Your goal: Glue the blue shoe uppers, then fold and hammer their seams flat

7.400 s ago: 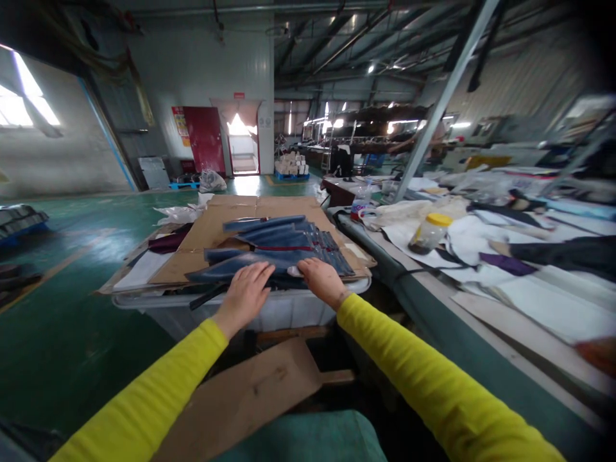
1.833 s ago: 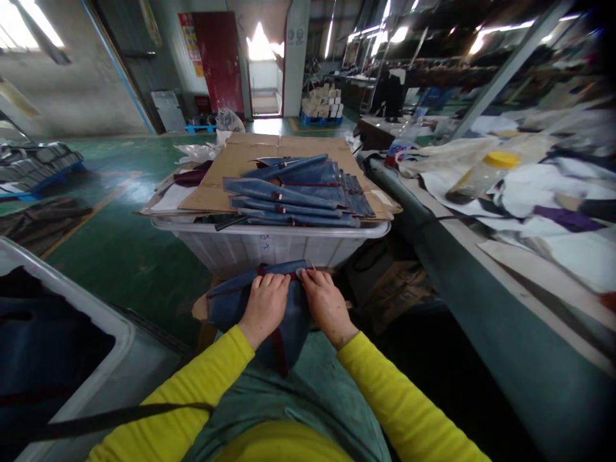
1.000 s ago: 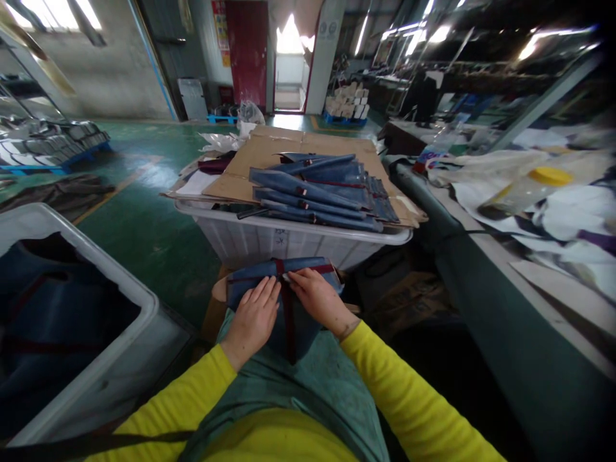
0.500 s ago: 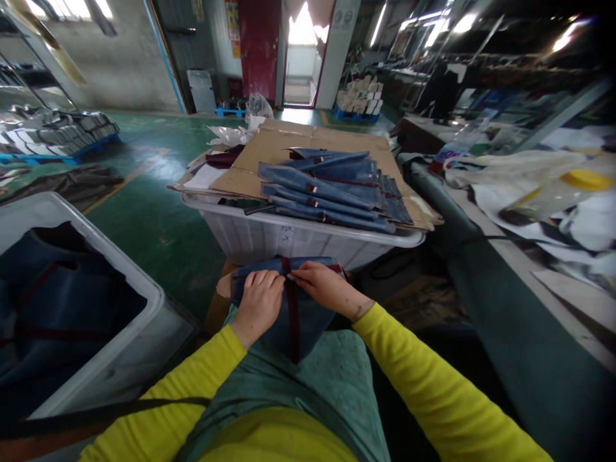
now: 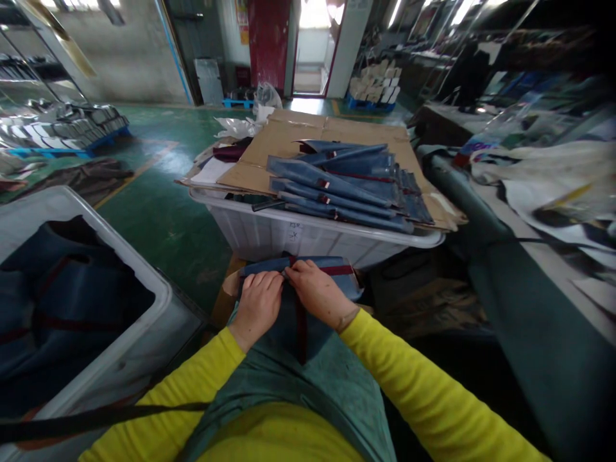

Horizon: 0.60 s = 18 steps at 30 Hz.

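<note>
A blue fabric bag (image 5: 317, 337) with dark red bands lies across my lap, over a green apron (image 5: 346, 385). My left hand (image 5: 258, 307) is closed on its upper edge, fingers curled over the fabric. Beside it, my right hand (image 5: 317, 292) pinches at the dark red strap (image 5: 301, 327) where it crosses that edge. The fingertips of both hands nearly meet there. Whatever small part sits between them is hidden.
In front stands a white plastic bin (image 5: 250, 224) topped with cardboard (image 5: 346, 125), bearing a pile of flat blue pieces (image 5: 332, 186). Another white bin (image 5: 166, 292) at left holds blue bags (image 5: 81, 289). A cluttered bench (image 5: 539, 295) runs along the right.
My right hand has shifted slightly left, closer to my left hand, and more of the red band on the bag's right shows. The view has turned a little left.
</note>
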{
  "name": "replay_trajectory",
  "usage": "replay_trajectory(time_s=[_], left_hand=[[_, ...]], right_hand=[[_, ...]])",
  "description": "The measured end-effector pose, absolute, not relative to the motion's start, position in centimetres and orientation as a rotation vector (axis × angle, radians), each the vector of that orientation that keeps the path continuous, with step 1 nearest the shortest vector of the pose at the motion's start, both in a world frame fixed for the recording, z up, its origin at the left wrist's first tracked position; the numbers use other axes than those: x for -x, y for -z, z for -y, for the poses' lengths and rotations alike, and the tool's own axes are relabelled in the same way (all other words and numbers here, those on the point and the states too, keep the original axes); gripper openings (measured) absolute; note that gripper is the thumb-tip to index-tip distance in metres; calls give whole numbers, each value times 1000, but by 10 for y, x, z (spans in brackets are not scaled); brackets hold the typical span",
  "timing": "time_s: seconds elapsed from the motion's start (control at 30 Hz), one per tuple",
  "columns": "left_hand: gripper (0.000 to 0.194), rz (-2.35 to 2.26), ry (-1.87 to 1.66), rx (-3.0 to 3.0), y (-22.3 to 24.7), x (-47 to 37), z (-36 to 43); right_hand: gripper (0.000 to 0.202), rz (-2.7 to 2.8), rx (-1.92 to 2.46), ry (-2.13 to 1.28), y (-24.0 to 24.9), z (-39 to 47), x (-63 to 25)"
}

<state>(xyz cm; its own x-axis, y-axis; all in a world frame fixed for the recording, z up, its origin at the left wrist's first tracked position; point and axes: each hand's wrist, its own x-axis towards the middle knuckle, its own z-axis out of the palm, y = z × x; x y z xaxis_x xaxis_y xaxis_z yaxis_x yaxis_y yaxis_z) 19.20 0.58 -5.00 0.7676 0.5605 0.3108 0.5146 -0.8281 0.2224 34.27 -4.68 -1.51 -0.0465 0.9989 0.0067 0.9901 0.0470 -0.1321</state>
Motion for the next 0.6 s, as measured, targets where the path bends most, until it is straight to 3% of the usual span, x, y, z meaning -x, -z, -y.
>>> replay_trajectory(time_s=[0.2,0.6], left_hand=[[29,-905,-580,-2865,49,-185,-4],[30,-1033,-567,-2889,47,-141,-17]], right_hand=[[38,2061,2175,-68,29,59,-328],[38,2100,2020,-85,34,43,-288]])
